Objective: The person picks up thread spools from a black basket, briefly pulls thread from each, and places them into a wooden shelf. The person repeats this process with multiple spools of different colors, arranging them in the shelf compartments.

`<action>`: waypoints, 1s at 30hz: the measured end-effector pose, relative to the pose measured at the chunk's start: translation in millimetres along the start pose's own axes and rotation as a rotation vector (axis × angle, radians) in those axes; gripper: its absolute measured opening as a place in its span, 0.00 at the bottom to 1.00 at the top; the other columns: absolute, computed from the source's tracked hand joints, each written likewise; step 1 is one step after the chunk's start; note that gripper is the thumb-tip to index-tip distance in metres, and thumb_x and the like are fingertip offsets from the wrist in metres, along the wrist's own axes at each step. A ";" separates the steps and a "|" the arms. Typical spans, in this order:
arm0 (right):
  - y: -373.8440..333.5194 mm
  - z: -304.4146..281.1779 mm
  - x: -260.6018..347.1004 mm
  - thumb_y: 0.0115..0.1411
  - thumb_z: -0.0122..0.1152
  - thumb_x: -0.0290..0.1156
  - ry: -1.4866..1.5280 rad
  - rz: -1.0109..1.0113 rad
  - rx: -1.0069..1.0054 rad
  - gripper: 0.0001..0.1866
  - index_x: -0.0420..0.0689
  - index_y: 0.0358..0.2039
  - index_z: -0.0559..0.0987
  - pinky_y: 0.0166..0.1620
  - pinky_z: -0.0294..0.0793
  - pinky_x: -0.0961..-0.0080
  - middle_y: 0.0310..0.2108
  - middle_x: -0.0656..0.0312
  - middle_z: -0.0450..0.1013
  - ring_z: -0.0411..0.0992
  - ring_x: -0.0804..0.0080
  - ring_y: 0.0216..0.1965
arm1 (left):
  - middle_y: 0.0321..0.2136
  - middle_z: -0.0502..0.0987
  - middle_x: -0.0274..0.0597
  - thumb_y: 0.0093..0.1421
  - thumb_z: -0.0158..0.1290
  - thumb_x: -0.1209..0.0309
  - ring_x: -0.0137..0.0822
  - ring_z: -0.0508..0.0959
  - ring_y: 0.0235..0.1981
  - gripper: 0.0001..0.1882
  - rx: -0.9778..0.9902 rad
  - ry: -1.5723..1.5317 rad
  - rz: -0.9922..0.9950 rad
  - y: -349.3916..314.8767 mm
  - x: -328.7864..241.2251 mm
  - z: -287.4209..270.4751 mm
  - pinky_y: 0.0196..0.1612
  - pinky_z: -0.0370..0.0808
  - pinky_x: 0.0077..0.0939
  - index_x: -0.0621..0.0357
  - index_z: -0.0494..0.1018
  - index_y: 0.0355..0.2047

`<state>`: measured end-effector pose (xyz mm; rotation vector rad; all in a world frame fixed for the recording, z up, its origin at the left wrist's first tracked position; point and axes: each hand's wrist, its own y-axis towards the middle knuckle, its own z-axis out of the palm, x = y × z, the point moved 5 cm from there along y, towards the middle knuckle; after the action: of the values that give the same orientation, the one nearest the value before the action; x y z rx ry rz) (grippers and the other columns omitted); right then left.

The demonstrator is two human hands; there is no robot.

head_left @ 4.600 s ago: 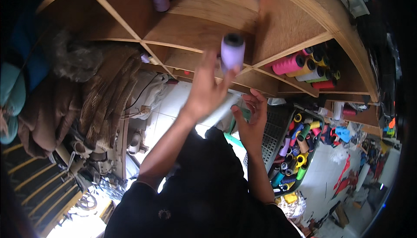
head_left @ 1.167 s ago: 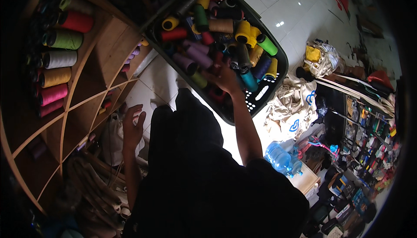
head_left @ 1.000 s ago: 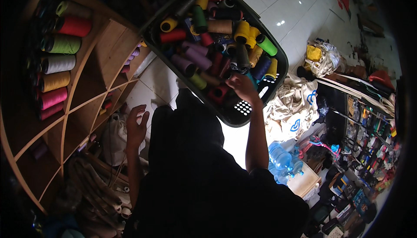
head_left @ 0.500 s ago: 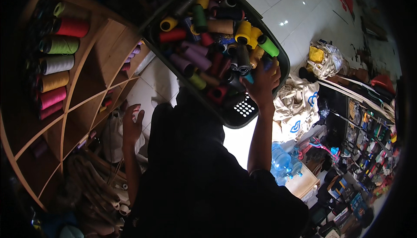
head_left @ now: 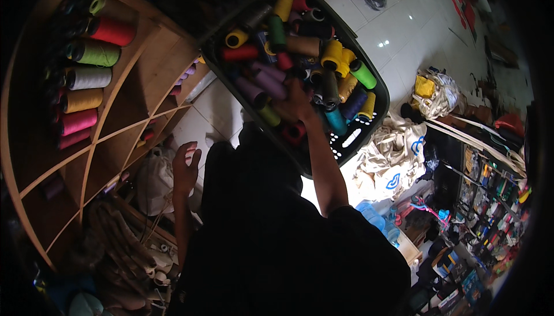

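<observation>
My right hand [head_left: 299, 101] reaches down into a dark plastic basket [head_left: 376, 121] piled with thread cones. Its fingers sink among the cones in shadow, so their grip is hidden. Close by lie a purple cone [head_left: 270, 85], a red cone [head_left: 293, 134] and a grey cone [head_left: 330, 90]. On the basket's right side rest a teal cone [head_left: 335, 121], a navy cone [head_left: 353, 104] and a bright green cone [head_left: 362, 74]. My left hand [head_left: 186, 169] hangs open and holds nothing, its fingers loosely bent, between the wooden shelf and my dark-clothed leg.
At left stands a wooden shelf [head_left: 128, 79] with compartments, its upper one holding several cones, including a red one [head_left: 114, 31]. Cream cloth bags [head_left: 381, 169] lie right of the basket. Blue water bottles [head_left: 374, 217] stand below them. Clutter fills the far right.
My right hand has moved left from the basket's right side to its middle. Teal, navy and yellow cones now show where it was. The view has shifted slightly; my left hand stays low.
</observation>
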<state>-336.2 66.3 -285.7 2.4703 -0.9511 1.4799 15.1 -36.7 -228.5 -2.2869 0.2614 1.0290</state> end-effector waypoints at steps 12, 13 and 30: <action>-33.7 -34.5 124.3 0.46 0.72 0.29 0.635 -0.073 0.121 0.30 0.43 0.49 0.69 0.45 0.70 0.76 0.45 0.59 0.70 0.70 0.72 0.46 | 0.49 0.73 0.41 0.66 0.49 0.66 0.32 0.74 0.49 0.21 0.267 -0.782 0.203 44.1 -140.1 23.7 0.46 0.72 0.28 0.60 0.65 0.57; -39.6 -36.7 144.8 0.46 0.72 0.30 0.603 -0.145 0.127 0.30 0.43 0.50 0.70 0.46 0.70 0.76 0.44 0.59 0.70 0.70 0.72 0.45 | 0.50 0.72 0.41 0.66 0.49 0.65 0.33 0.73 0.50 0.22 0.266 -0.850 0.237 43.0 -149.5 25.3 0.49 0.72 0.30 0.60 0.64 0.57; -67.5 -53.9 260.1 0.52 0.67 0.22 0.436 -0.492 -0.072 0.13 0.38 0.39 0.80 0.38 0.73 0.77 0.32 0.56 0.74 0.74 0.70 0.33 | 0.58 0.64 0.48 0.58 0.58 0.57 0.46 0.67 0.59 0.39 0.080 -1.172 0.507 6.5 -188.0 -58.8 0.62 0.63 0.43 0.61 0.55 0.63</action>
<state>-253.5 22.7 -28.0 1.9956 -0.2851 1.6502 -79.2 -89.9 -63.8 -1.2199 0.3592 2.3345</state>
